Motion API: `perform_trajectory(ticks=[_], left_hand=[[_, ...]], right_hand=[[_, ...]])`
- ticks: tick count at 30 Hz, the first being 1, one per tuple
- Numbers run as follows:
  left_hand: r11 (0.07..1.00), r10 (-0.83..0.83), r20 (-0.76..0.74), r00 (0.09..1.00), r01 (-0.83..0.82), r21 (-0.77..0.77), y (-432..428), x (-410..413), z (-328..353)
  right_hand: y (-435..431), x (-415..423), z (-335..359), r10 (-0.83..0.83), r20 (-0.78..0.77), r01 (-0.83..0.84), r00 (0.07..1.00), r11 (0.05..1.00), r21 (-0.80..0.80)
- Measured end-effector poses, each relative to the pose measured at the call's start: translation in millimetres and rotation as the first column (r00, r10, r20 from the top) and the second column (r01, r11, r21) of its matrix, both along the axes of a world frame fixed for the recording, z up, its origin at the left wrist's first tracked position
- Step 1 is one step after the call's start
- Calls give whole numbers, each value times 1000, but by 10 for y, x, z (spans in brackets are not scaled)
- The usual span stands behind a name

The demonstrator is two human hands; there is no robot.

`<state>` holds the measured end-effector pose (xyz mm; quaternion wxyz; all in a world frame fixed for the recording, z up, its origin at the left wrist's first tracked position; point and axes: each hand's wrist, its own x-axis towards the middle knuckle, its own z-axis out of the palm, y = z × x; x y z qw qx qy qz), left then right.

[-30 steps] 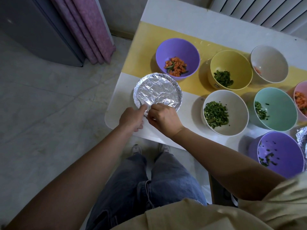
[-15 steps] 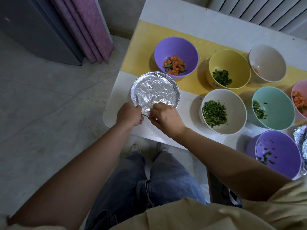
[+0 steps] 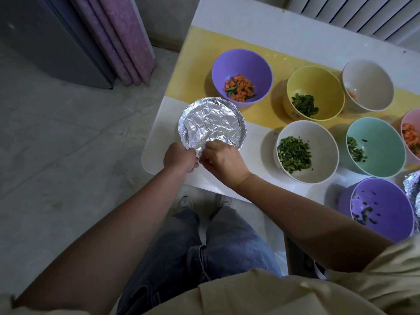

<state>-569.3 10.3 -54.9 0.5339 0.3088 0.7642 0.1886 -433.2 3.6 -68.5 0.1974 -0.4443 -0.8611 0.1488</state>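
Head view: a foil-covered dish (image 3: 212,123) sits at the near left corner of the table (image 3: 159,142), just in front of a purple bowl (image 3: 242,77) of diced carrot. The left hand (image 3: 179,159) and right hand (image 3: 223,162) meet at its near rim, fingers curled, both pinching the foil edge there.

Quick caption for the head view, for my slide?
Left hand and right hand pinch the near rim of the foil-covered dish on the table corner.
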Motion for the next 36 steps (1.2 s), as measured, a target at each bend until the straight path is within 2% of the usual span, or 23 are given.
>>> perform_trajectory(ticks=[4, 9, 12, 14, 18, 20, 24, 28, 36], left_hand=[[998, -65, -93, 994, 65, -5, 117, -110, 24], [990, -135, -104, 985, 130, -49, 223, -200, 113], [994, -113, -132, 985, 112, -18, 187, -202, 103], [998, -56, -101, 993, 56, -1, 120, -178, 108], [993, -18, 40, 999, 22, -116, -35, -19, 127], [994, 17, 84, 996, -8, -107, -53, 31, 106], [995, 4, 70, 998, 3, -100, -20, -13, 76], [996, 5, 55, 998, 0, -91, -8, -62, 86], [995, -43, 39, 998, 47, -85, -1, -76, 123]], right_hand=[[17, 75, 31, 39, 49, -37, 998, 998, -41], [11, 156, 57, 63, 30, -63, 998, 998, -18], [27, 80, 35, 106, 15, -106, 994, 994, 1], [39, 49, 42, 110, 11, -110, 994, 994, 4], [57, -13, 57, 93, -16, -93, 995, 996, -1], [62, -51, 41, 83, -24, -83, 996, 997, -6], [91, -80, 18, 73, -19, -74, 997, 997, -37], [119, -11, 63, 151, -19, -152, 988, 983, -100], [94, -62, 39, 97, -54, -100, 994, 993, -68]])
